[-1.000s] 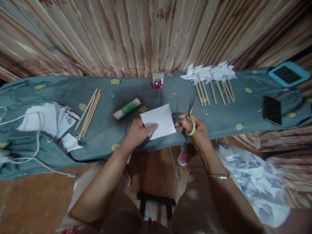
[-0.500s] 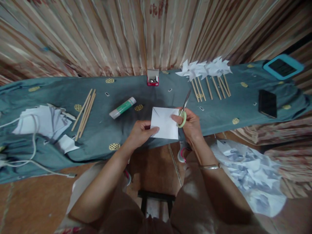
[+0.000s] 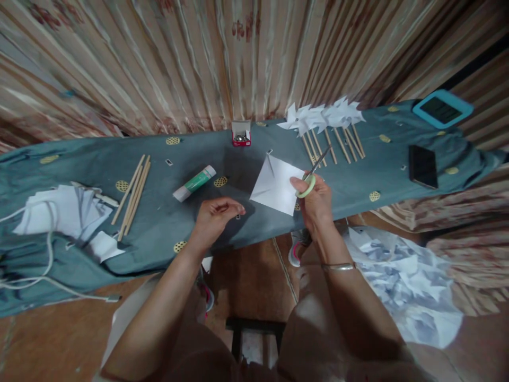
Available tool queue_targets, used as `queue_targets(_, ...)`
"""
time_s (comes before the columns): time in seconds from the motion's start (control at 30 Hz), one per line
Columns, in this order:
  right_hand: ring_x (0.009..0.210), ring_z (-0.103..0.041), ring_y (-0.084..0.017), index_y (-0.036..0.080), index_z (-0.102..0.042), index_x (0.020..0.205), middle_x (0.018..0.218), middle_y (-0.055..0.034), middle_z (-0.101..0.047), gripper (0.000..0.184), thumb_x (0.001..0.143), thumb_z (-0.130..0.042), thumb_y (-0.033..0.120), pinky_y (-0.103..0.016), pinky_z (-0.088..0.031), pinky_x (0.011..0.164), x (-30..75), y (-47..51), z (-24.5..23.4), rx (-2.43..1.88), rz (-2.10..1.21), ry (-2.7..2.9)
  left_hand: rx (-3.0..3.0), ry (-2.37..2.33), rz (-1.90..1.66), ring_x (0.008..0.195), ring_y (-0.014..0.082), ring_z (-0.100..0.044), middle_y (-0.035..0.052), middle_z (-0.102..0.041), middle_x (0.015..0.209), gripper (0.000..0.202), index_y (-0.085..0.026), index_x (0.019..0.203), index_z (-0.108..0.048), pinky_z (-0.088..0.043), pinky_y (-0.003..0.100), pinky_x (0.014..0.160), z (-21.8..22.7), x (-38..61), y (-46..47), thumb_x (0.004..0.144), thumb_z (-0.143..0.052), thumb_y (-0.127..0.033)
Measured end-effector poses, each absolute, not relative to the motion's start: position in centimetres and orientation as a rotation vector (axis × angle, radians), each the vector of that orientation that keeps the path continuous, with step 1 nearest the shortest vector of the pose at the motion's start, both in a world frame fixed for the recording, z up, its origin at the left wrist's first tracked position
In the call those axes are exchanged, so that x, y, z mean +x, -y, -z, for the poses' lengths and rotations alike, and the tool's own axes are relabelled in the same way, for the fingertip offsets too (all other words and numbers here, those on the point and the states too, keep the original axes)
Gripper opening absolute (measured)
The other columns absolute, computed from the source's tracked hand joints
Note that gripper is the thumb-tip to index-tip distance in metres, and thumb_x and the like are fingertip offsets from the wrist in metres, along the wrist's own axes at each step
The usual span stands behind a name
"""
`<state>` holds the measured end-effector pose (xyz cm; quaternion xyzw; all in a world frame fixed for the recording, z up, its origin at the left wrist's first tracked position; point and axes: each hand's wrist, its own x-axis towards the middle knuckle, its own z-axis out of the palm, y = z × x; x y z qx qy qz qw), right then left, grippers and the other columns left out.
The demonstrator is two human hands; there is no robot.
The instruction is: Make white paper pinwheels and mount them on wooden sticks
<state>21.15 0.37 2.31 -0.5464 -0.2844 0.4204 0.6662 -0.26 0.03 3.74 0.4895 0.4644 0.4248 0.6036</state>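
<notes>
My right hand [image 3: 316, 201] is closed on the pale green handle of a pair of scissors [image 3: 314, 172], whose blades point up and to the right. The same hand's thumb pinches a white paper square [image 3: 274, 183], held tilted just above the teal cloth [image 3: 71, 159]. My left hand [image 3: 214, 215] hovers over the cloth's near edge to the left of the paper. Its fingers are curled with the thumb against the fingertips, and nothing shows in them.
A glue stick [image 3: 194, 183], loose wooden sticks [image 3: 133, 193], a small red box of pins [image 3: 240, 135] and several paper pinwheels on sticks [image 3: 322, 119] lie on the cloth. White paper pieces [image 3: 66, 209] and a cable [image 3: 47, 249] sit left, a dark phone [image 3: 422, 166] right. Paper scraps [image 3: 401, 281] cover the floor.
My left hand let go of the paper square and drew back with fingers curled. My right hand, holding the scissors, took the paper and lifted it up and to the right.
</notes>
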Motion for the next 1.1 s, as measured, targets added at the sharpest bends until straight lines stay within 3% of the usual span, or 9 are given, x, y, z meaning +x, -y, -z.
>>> queue_targets(0.13,0.065,-0.059,-0.009,0.023,-0.057,0.081,0.071,0.0091,-0.064,0.035,0.058,-0.083,0.026,-0.024,-0.049,0.068,20.2,-0.6,-2.1,-1.152,-0.987,0.547,1.038,-0.998,-0.934,0.075,0.0170,-0.065,0.0065,-0.074,0.082,0.029,-0.017,0.081,-0.077,-0.050,0.027,0.069,-3.2,1.6,1.1,0.067,-0.082,-0.042)
queue_targets(0.3,0.063,-0.059,-0.011,0.022,-0.056,0.078,0.070,0.0073,-0.066,0.038,0.055,-0.085,0.033,-0.029,-0.051,0.070,17.9,-0.4,-2.3,-1.156,-1.078,0.566,0.729,-0.958,-1.018,0.072,0.0178,-0.064,0.0054,-0.070,0.074,0.043,-0.015,0.069,-0.068,-0.052,0.030,0.067,-2.0,4.4,1.8,0.060,-0.086,-0.053)
queue_targets(0.4,0.069,-0.060,-0.014,0.023,-0.057,0.081,0.076,0.0039,-0.069,0.039,0.058,-0.084,0.040,-0.031,-0.050,0.071,17.1,-0.3,-2.6,-1.200,-1.115,0.610,0.586,-0.924,-1.123,0.089,0.0234,-0.068,0.0083,-0.074,0.092,0.047,-0.016,0.089,-0.069,-0.055,0.033,0.076,-2.2,5.0,1.3,0.063,-0.085,-0.051)
queue_targets(0.63,0.066,-0.058,-0.015,0.026,-0.064,0.089,0.071,0.0030,-0.067,0.035,0.069,-0.078,0.051,-0.030,-0.049,0.068,16.4,1.5,-3.2,-1.245,-1.291,0.798,0.475,-0.916,-1.281,0.109,0.0250,-0.068,0.0093,-0.075,0.107,0.034,-0.017,0.102,-0.064,-0.054,0.034,0.092,-3.1,3.4,-1.0,0.075,-0.076,-0.036)
queue_targets(0.8,0.065,-0.061,-0.015,0.024,-0.068,0.092,0.075,-0.0002,-0.071,0.047,0.067,-0.077,0.063,-0.030,-0.052,0.065,16.1,3.8,-2.7,-1.210,-1.514,1.013,0.372,-0.925,-1.272,0.105,0.0243,-0.069,0.0107,-0.074,0.110,0.032,-0.015,0.111,-0.062,-0.055,0.037,0.092,-3.5,1.6,-2.1,0.085,-0.065,-0.034)
queue_targets(0.97,0.069,-0.063,-0.012,0.021,-0.069,0.100,0.080,-0.0006,-0.071,0.048,0.070,-0.079,0.057,-0.026,-0.052,0.066,16.7,5.0,-3.0,-1.154,-1.764,1.188,0.349,-0.903,-1.248,0.093,0.0239,-0.073,0.0113,-0.074,0.106,0.032,-0.013,0.115,-0.061,-0.057,0.041,0.090,-4.4,1.0,-2.2,0.091,-0.056,-0.033)
queue_targets(1.1,0.064,-0.060,-0.011,0.020,-0.070,0.099,0.077,-0.0008,-0.070,0.049,0.070,-0.078,0.059,-0.024,-0.049,0.059,16.9,5.0,-3.1,-1.160,-1.807,1.235,0.333,-0.918,-1.229,0.097,0.0248,-0.073,0.0108,-0.075,0.103,0.031,-0.014,0.115,-0.060,-0.057,0.041,0.092,-4.7,1.4,-2.1,0.092,-0.057,-0.034)
